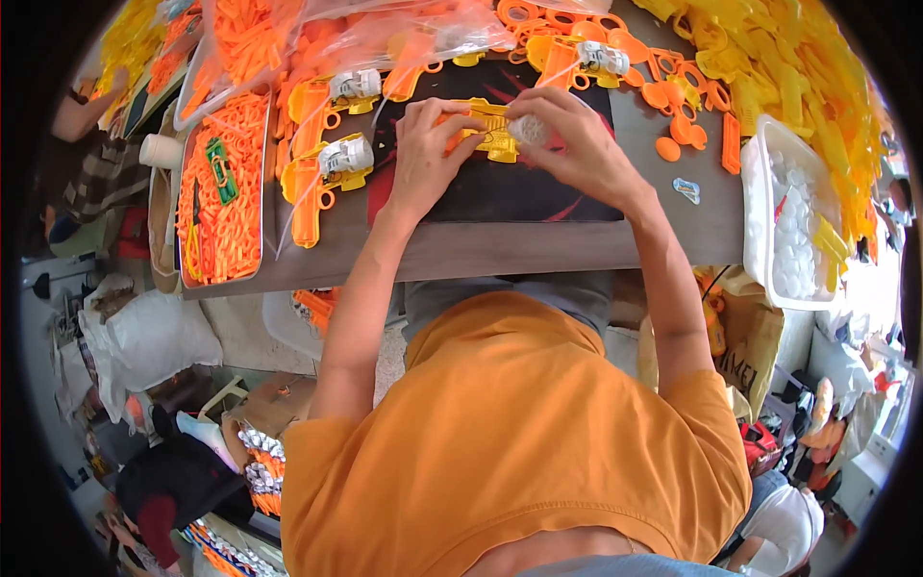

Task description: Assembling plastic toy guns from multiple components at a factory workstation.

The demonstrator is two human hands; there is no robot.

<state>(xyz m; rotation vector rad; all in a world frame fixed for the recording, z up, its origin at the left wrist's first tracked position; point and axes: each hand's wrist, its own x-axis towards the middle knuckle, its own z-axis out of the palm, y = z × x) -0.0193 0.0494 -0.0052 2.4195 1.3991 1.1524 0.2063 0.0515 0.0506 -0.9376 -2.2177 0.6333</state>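
Observation:
Over the dark mat, a yellow plastic toy shell [495, 123] lies between my hands. My left hand [430, 149] is closed around its left end, where an orange piece [452, 135] shows under the fingers. In my right hand [585, 142], thumb and fingers pinch a white ribbed cylinder [528, 130] at the shell's right end. Thin dark wire seems to run between the cylinder and the shell. To the left sit two half-built toy guns, an upper one [310, 101] and a lower one [306, 197], each with a white cylinder. Another half-built gun [558, 60] rests beyond my right hand.
A tray of small orange parts [245, 245] with a green tool [220, 171] stands at left. At right are loose orange discs [668, 148], a white bin [758, 221] of clear pieces and a yellow parts heap [788, 58]. The table edge [538, 252] runs before me.

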